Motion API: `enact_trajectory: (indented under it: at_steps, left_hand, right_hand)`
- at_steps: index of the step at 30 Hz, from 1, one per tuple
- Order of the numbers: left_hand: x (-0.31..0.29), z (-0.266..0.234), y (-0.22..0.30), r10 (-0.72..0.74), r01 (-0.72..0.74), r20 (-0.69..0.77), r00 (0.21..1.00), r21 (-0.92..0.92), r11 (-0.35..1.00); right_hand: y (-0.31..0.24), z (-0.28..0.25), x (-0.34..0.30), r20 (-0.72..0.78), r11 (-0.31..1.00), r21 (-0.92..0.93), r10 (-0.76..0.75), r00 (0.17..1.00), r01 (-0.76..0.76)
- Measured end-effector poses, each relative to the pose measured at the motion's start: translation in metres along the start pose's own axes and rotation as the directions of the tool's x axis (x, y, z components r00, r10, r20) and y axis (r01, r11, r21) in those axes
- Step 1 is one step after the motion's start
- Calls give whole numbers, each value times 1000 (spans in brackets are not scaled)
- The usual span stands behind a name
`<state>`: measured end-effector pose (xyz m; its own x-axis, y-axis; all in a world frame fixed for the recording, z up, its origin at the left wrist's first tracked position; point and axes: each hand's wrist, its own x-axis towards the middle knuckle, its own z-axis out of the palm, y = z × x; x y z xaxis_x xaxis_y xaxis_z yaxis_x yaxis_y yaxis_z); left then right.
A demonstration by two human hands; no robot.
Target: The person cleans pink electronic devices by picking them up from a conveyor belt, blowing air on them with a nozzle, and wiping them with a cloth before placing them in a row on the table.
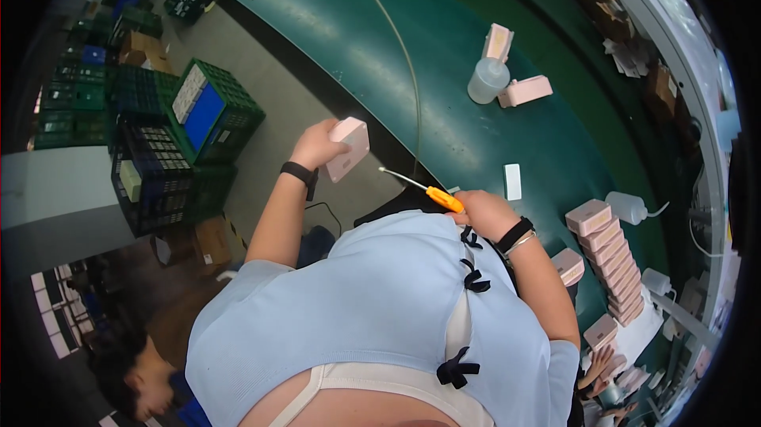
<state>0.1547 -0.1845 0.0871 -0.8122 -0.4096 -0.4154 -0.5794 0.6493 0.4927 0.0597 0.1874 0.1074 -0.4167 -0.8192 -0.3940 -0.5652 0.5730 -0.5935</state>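
Note:
My left hand [319, 145] is closed on a pale pink plastic case [349, 159], held beyond the bench edge with its thumb on the near face. Small holes show at the case's corners. In my right hand [487, 214] is a screwdriver [445, 199] with an orange handle. Its metal shaft points left toward the case, and the tip stays apart from it. Something pale shows at the tip, too small to make out. Near my right hand, a small white block [513, 181] lies on the green bench [460, 137].
A long stack of pink cases [612, 260] stands at the right, beside a clear squeeze bottle [628, 208]. Further off are another bottle [488, 80] and pink parts [526, 91]. A cable [400, 38] crosses the bench. Green crates [212, 106] stand left; a co-worker's hands [600, 363] show lower right.

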Motion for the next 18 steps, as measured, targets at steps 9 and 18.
enact_trajectory:
  at_steps: [9,18]
  left_hand:
    - [21,5,-49,-29,-44,-181,983,-388,921]
    - [30,-39,-52,284,-335,266,921,168,927]
  right_hand:
    - [-31,-3,60,143,1000,12,-19,990,17]
    - [-49,-18,81,92,1000,15,-27,995,26]
